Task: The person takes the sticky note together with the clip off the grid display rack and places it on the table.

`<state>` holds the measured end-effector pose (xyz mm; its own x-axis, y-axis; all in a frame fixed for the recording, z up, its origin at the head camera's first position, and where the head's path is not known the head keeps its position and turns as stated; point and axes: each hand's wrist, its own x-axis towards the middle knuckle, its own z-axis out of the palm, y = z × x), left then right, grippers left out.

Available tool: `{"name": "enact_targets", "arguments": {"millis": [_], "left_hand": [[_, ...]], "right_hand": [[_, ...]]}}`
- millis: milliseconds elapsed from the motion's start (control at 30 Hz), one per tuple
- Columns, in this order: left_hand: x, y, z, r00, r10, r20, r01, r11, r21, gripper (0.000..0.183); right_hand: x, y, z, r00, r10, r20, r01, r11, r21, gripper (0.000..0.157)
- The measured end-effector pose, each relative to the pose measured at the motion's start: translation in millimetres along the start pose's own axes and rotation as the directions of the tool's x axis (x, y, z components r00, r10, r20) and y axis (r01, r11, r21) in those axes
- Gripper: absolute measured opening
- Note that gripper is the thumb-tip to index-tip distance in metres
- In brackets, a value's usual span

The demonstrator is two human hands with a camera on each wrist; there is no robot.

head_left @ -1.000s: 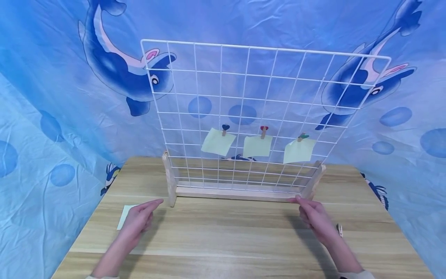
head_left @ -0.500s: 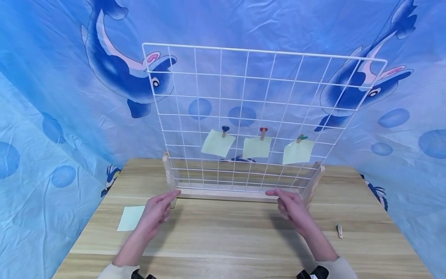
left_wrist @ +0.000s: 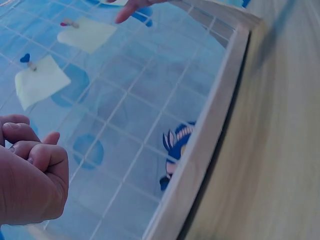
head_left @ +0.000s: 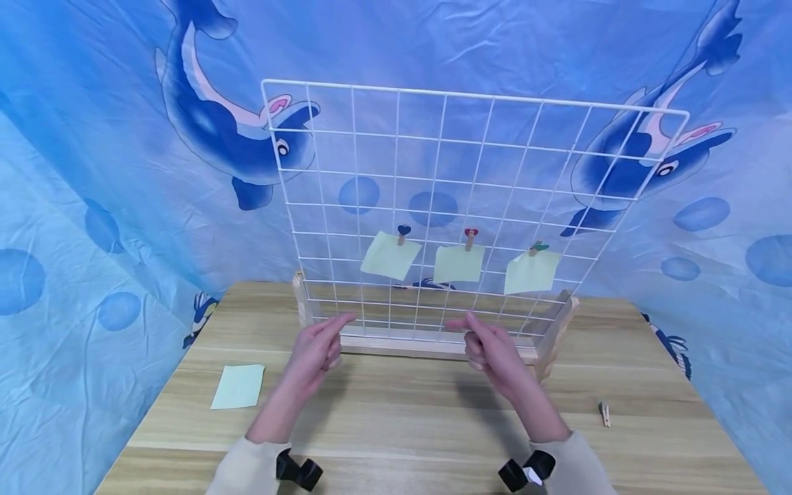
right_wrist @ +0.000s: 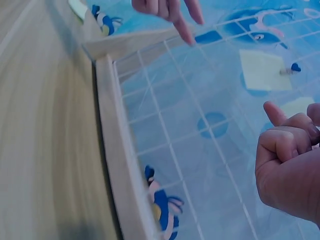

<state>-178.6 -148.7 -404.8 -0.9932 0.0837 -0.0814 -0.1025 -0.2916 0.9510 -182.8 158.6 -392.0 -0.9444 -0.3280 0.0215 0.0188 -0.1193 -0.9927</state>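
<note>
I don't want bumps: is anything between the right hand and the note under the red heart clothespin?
Nothing visible stands between the right hand and that pale green note; it hangs on the front of the white wire grid, held by the red heart clothespin.

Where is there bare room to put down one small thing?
The light wooden table is bare between left forearm and right forearm, and right of the small pale clothespin. Crowded: low on the white wire grid, with three pale green paper notes, left hand and right hand before it.

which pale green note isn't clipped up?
The note lying on the table, left of the left hand; the other three hang on the white grid, each held by a clip.
</note>
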Motion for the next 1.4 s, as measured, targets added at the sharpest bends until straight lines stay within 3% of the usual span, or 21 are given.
{"name": "enact_targets", "arguments": {"millis": [133,233,367,500,700,1000,1133,1400], "left_hand": [[4.7,2.8,12.9,0.999,0.030,0.012,-0.030,0.999,-0.021,0.028],[8.0,4.9,20.4,0.998,0.057,0.024,-0.056,0.997,-0.053,0.032],[12.8,7.0,28.3,0.994,0.085,0.064,-0.077,0.989,-0.126,0.032],[17.9,9.1,35.9,0.990,0.107,0.093,-0.087,0.975,-0.203,0.030],[24.6,13.2,48.3,0.989,0.136,0.064,-0.111,0.949,-0.296,0.023],[33.0,14.4,61.2,0.989,0.147,0.013,-0.131,0.914,-0.383,0.015],[36.6,14.3,64.1,0.990,0.142,-0.003,-0.131,0.906,-0.403,0.008],[42.7,16.8,67.6,0.990,0.137,0.021,-0.111,0.873,-0.476,0.019]], "right_hand": [[6.1,-8.6,9.0,0.998,-0.042,0.037,0.041,0.999,0.021,0.050],[11.5,-15.8,14.1,0.993,-0.066,0.099,0.053,0.990,0.132,0.049],[19.6,-25.9,19.6,0.970,-0.091,0.224,0.000,0.927,0.375,0.048],[27.4,-37.9,27.5,0.962,-0.079,0.260,-0.059,0.873,0.484,0.046],[39.4,-57.5,41.7,0.975,-0.050,0.219,-0.071,0.858,0.509,0.053],[57.9,-81.2,61.1,0.958,-0.159,0.239,0.008,0.848,0.530,0.060],[62.7,-85.7,68.6,0.962,-0.159,0.222,0.024,0.859,0.511,0.061],[74.7,-88.2,79.3,0.974,-0.124,0.188,0.009,0.855,0.519,0.058]]}}
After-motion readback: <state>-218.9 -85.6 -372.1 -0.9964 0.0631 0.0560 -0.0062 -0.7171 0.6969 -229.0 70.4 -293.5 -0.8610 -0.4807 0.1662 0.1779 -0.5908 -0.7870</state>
